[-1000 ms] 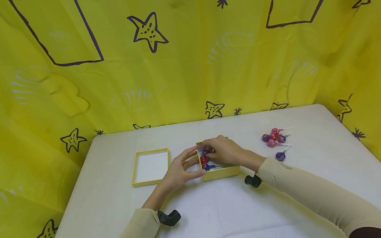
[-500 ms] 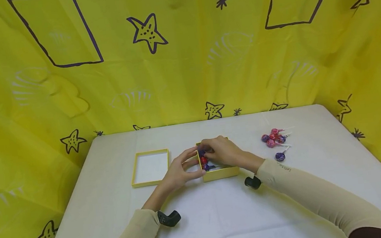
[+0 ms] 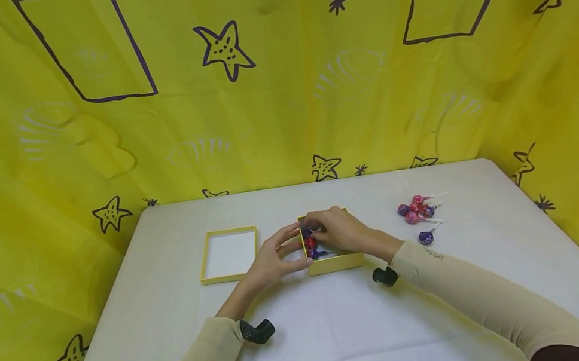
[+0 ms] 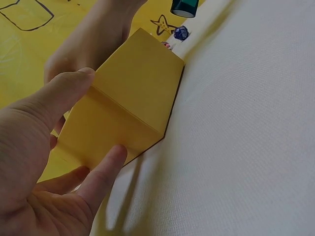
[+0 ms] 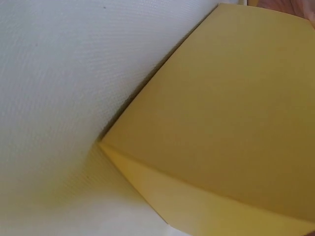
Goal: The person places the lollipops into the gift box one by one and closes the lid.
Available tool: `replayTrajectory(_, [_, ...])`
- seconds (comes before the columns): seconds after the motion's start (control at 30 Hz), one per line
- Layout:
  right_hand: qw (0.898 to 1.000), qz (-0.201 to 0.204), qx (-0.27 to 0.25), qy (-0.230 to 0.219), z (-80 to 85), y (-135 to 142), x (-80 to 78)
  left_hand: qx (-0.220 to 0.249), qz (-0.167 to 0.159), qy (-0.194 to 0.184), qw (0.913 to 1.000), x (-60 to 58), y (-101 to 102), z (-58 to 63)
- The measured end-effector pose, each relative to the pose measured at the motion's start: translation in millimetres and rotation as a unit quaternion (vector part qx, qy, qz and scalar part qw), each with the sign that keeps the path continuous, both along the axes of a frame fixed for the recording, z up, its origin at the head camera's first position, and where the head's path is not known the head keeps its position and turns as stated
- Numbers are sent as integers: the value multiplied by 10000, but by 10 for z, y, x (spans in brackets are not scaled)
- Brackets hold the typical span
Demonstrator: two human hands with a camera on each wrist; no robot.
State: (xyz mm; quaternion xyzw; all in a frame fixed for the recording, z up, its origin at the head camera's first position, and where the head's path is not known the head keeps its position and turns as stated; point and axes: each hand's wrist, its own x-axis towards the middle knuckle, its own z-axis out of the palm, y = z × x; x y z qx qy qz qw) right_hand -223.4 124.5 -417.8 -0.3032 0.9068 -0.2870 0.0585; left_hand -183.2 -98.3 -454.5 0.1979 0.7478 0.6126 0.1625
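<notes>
A yellow box (image 3: 336,264) stands on the table, with several wrapped lollipops inside, red and purple heads along its left wall. My right hand (image 3: 340,227) reaches over the rim into it, fingers curled down around a purple lollipop (image 3: 306,233) near the left wall; its stick is hidden by the hand. The left hand (image 3: 272,259) touches the box's left end, thumb at the near corner and fingers spread along the side. In the left wrist view, the thumb and fingertips (image 4: 117,153) rest on the outer walls of the box (image 4: 140,73).
Left of the box lies a shallow yellow-rimmed lid (image 3: 230,254), white inside. A small pile of red and purple lollipops (image 3: 415,209) lies at the right, with a single purple lollipop (image 3: 426,238) nearer. A yellow patterned curtain (image 3: 279,97) hangs behind the white table (image 3: 374,338).
The right hand's fingertips have shifted slightly left and lower in the box, bringing the purple lollipop closer to the left wall. The left hand has stayed in place.
</notes>
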Motion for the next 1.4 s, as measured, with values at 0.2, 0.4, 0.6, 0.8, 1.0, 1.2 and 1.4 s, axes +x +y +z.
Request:
replayTrajectory(0.2, [9997, 229, -24, -110, 61, 53, -3, 11, 2, -74, 10000, 9, -4, -16])
replayTrajectory(0.4, [9976, 680, -41, -127, 165, 177, -32, 18, 9, -80, 10000, 3, 0, -45])
replayTrajectory(0.6, [9968, 791, -34, -127, 281, 317, -62, 21, 49, -90, 9999, -1, 9, -43])
replayTrajectory(0.8, [9965, 839, -45, 32, 439, 448, -65, -21, 69, -70, 9999, -12, 17, -31])
replayTrajectory(1.0, [9960, 864, -130, 166, 519, 570, -75, -12, 72, -25, 10000, -20, 17, -19])
replayTrajectory(1.2, [9962, 820, -157, 252, 522, 635, -69, -24, 99, -74, 9999, -22, 11, -20])
replayTrajectory(1.4, [9966, 694, -144, 417, 511, 682, -63, 1, 80, -56, 10000, -23, 12, -21])
